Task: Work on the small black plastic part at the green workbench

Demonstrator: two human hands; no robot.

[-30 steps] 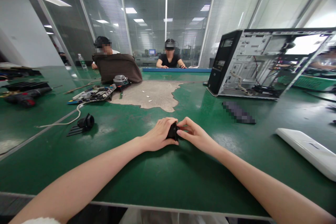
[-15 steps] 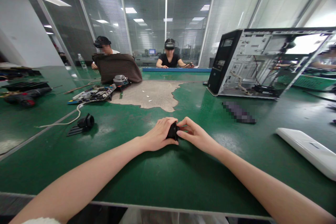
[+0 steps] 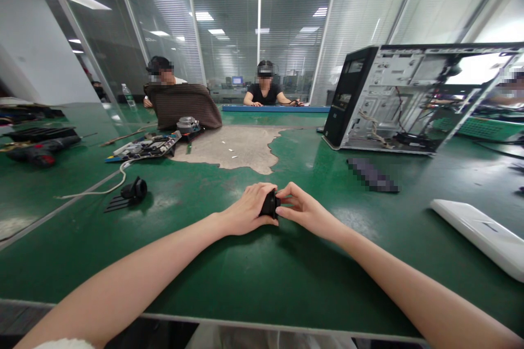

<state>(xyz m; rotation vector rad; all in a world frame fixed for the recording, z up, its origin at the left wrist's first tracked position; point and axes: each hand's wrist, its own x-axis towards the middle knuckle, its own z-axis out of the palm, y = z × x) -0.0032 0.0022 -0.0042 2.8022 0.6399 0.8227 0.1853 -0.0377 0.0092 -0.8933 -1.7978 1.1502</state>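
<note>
A small black part with a flared rim (image 3: 269,204) is held between my two hands above the green table, near the middle of the view. My left hand (image 3: 244,211) wraps round its wider body, covering much of it. From the right side, the thumb and fingers of my right hand (image 3: 302,208) pinch its narrow end. What exactly the part is cannot be made out. To the left on the table lies a black piece with a round end and flat prongs (image 3: 134,191), apart from both hands.
An open computer case (image 3: 356,98) stands at the back right. Before it lie a dark blurred object (image 3: 372,175) and a white panel (image 3: 483,234). A circuit board (image 3: 143,147), a white cable (image 3: 123,174) and a power drill (image 3: 41,150) are leftward. Co-workers sit across the table.
My right fingertips have shifted very slightly on the black part. Both hands and the part otherwise stay in the same place.
</note>
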